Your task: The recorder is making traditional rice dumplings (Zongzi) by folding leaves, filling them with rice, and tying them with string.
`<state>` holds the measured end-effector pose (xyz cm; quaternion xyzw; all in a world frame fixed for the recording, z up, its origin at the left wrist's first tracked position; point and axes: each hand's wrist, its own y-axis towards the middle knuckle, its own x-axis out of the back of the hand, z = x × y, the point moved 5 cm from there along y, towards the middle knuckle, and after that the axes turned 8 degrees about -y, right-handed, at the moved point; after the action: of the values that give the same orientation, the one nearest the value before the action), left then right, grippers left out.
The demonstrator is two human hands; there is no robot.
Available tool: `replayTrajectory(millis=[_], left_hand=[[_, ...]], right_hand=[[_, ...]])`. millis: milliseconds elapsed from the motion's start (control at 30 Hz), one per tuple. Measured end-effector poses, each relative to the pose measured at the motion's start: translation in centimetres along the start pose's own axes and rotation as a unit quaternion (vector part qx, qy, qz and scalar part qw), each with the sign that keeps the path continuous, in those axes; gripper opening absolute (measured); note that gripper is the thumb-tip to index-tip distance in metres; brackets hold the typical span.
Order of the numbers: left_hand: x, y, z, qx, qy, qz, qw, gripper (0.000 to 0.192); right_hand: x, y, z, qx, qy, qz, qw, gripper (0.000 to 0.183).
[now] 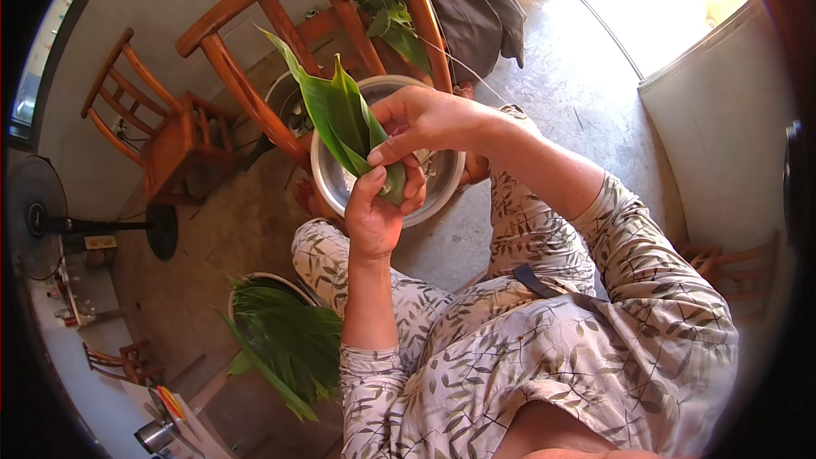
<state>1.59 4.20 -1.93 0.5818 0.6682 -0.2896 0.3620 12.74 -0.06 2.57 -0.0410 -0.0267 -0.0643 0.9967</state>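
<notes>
My left hand (382, 210) grips the lower end of a folded, broad green leaf (341, 108), thumb in front and fingers curled around it. My right hand (414, 121) pinches the same leaf just above, between thumb and fingers. The leaf's pointed tips extend up and to the left, and its lower end is partly hidden in my left palm. Beneath both hands stands a round metal basin (451, 194) on a wooden chair. Pale, grain-like contents show in it, mostly covered by my hands and the leaf.
A wooden chair back (245, 102) rises beyond the basin, with green leaves (389, 9) and strings hanging there. Dark cloth (475, 6) hangs beside it. At lower left, long leaves (287, 331) fill a container. A fan (38, 220) and another chair (169, 146) stand left.
</notes>
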Motion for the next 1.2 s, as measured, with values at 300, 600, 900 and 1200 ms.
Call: replayTrajectory(millis=[300,600,900,1200], left_hand=[[1.1,-0.1,0.1,0.019,-0.028,-0.022,0.999,0.040],[1.1,-0.4,0.5,0.006,-0.064,-0.035,0.997,0.042],[2.0,-0.3,0.6,0.012,-0.005,-0.088,0.996,0.027],[2.6,0.8,0.6,0.002,-0.073,-0.047,0.996,0.018]], right_hand=[[-0.3,0.4,-0.1,0.036,0.001,0.010,0.999,0.028],[-0.4,0.7,-0.8,-0.009,-0.013,-0.038,0.999,0.020],[-0.4,0.6,-0.7,0.032,-0.142,-0.105,0.984,0.018],[-0.6,0.5,-1.0,0.002,-0.191,-0.074,0.979,0.024]])
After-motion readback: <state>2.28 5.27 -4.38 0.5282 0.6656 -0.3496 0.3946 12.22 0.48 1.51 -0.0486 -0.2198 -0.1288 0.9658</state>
